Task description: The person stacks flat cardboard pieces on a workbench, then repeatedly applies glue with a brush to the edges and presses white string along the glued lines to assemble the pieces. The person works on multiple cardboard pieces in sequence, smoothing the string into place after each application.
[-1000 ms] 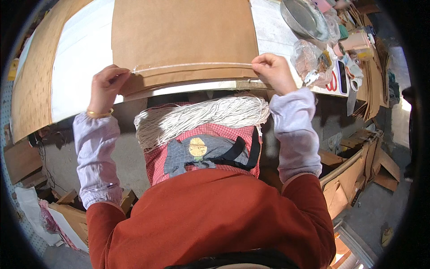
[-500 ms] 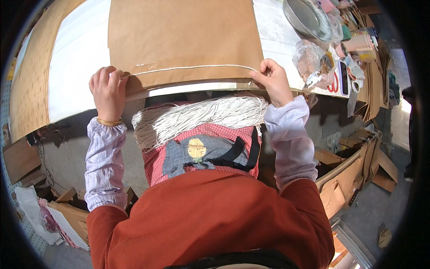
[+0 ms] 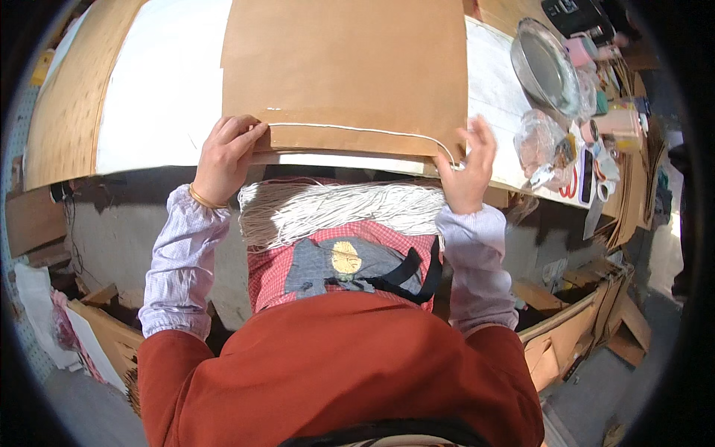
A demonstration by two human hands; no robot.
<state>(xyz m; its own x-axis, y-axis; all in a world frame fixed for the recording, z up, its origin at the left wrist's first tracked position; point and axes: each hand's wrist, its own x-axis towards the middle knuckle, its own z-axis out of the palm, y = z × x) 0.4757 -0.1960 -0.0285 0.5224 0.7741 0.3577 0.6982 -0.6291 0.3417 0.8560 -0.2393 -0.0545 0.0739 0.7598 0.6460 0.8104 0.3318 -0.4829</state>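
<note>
A white cord [image 3: 350, 127] lies across the brown paper sheet [image 3: 342, 59], close to its front edge. My left hand [image 3: 226, 155] is closed, its thumb and fingertips pinched on the cord's left end at the paper's left side. At the right corner, my right hand [image 3: 469, 167] is open, fingers raised and spread, with the thumb beside the cord's right end. That end bends down toward the front edge there. On my lap, over a red checked cloth [image 3: 272, 270], rests a thick bundle of white cords [image 3: 342, 208].
White sheets [image 3: 164, 82] cover the table on both sides of the paper. To the right stand a metal basin [image 3: 538, 63], a clear plastic bag [image 3: 538, 141], red-handled scissors [image 3: 570, 185], a phone [image 3: 586, 175] and a tape roll [image 3: 605, 190]. Cardboard boxes [image 3: 558, 335] stand below.
My right hand has let go of the cord and spread its fingers; the cord's right end now curves downward. My left hand keeps its pinch. The whole view has shifted somewhat.
</note>
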